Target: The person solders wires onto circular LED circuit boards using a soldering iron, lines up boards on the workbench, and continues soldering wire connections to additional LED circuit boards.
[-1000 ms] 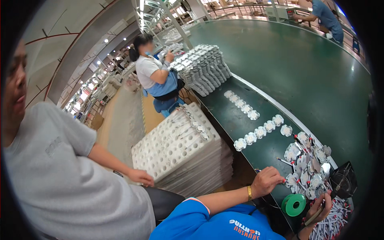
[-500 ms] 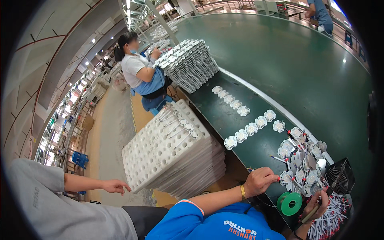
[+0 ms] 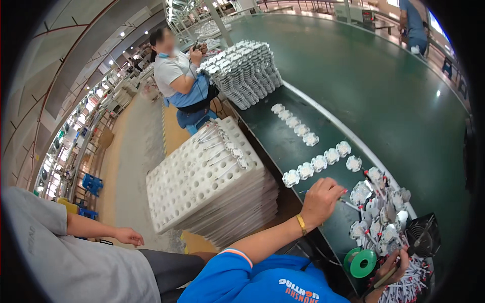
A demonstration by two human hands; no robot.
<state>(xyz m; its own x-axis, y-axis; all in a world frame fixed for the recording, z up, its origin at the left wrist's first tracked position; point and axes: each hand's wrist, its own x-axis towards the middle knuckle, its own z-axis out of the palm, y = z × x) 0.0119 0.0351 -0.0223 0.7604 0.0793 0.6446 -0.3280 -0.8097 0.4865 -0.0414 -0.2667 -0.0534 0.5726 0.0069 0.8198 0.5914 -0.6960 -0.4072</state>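
My left hand [image 3: 323, 201] is closed in a pinch just left of the pile. A small red tip shows at its fingertips, seemingly the end of a wire lead; the rest is hidden. Round white circuit boards [image 3: 360, 193] with wires attached lie heaped beside it. My right hand [image 3: 395, 266], at the lower right, is closed around a soldering iron [image 3: 388, 277], its front end over the heap's near side. A green spool of wire [image 3: 360, 262] stands between my hands. Under and beyond my right hand lie many white leads with red ends [image 3: 411, 283].
A small black fan [image 3: 424, 236] stands by the heap. Two rows of boards [image 3: 319, 162] lie farther along the green bench [image 3: 283, 151], before tall board stacks [image 3: 242, 76]. Stacked white foam trays [image 3: 202, 187] stand left. One person's hand [image 3: 129, 236] hangs nearby; another person [image 3: 177, 76] works beyond.
My left hand has moved up and left, away from the near boards, with the red tip still at its fingers. My right hand keeps the soldering iron near the heap. The view has shifted slightly.
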